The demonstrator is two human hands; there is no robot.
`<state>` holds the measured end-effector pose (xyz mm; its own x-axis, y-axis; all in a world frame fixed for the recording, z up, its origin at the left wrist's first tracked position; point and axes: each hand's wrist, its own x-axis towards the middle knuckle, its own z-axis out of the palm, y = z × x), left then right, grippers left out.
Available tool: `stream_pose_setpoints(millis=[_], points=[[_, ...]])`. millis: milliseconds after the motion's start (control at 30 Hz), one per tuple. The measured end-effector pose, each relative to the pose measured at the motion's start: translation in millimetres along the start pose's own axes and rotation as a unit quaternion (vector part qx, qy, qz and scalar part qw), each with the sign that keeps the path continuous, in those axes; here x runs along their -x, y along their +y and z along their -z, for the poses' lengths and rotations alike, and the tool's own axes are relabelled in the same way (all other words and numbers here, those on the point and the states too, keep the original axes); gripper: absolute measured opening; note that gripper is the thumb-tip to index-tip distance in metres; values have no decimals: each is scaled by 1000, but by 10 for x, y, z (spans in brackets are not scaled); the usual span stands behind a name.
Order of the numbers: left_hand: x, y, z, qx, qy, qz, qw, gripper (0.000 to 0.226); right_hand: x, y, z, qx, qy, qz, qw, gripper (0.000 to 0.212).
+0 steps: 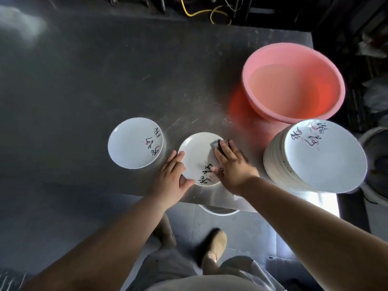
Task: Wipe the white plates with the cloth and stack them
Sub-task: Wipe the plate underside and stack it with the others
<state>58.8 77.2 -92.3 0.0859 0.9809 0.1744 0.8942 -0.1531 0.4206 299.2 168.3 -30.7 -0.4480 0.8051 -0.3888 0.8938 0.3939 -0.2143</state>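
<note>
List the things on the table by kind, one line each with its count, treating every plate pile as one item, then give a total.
Plate piles: 2, a tall pile at right, a low pile at left
Single plate being wiped: 1
Cloth: 1
Pink basin: 1
Total: 5

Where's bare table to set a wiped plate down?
Free: the wide steel tabletop left of and beyond the left plate, and the strip between that plate and the pink basin. Crowded: the near edge, where the centre plate, both hands and the tall plate stack sit close together.
</note>
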Motion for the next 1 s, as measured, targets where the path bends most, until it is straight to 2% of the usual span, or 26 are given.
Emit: stream_pose_setpoints(millis=[133,233,333,400,467,567,667,867,933,1000], points=[[44,161,9,-75,15,52,996,54,251,-132,-170,6,-11,-29,999,84],[12,349,21,-98,25,67,993,69,652,-186,-369,21,-11,5,1000,94],[-74,290,105,-89,-29,69,993,86,423,-33,-188,8,4,16,1000,86],[-108,145,153,-100,-90,61,989,85,130,65,16,9,2,25,1000,77],[-103,55,148,-103,-108,64,987,80,-31,105,94,1,1,24,1000,75],[-70,76,72,-76,-71,68,992,74,209,-83,-109,-34,4,-36,999,83],[-38,36,7,-71,-39,54,995,70,519,-240,-353,0,-16,-15,1000,96],[-49,119,-61,-91,-46,89,991,72,-9,35,-23,0,4,1,1000,78],[-40,200,-85,-96,-36,95,990,72,92,-10,-92,-3,-2,-15,1000,82],[-47,329,-111,-114,-7,90,989,69,397,-127,-258,1,-9,6,1000,90]])
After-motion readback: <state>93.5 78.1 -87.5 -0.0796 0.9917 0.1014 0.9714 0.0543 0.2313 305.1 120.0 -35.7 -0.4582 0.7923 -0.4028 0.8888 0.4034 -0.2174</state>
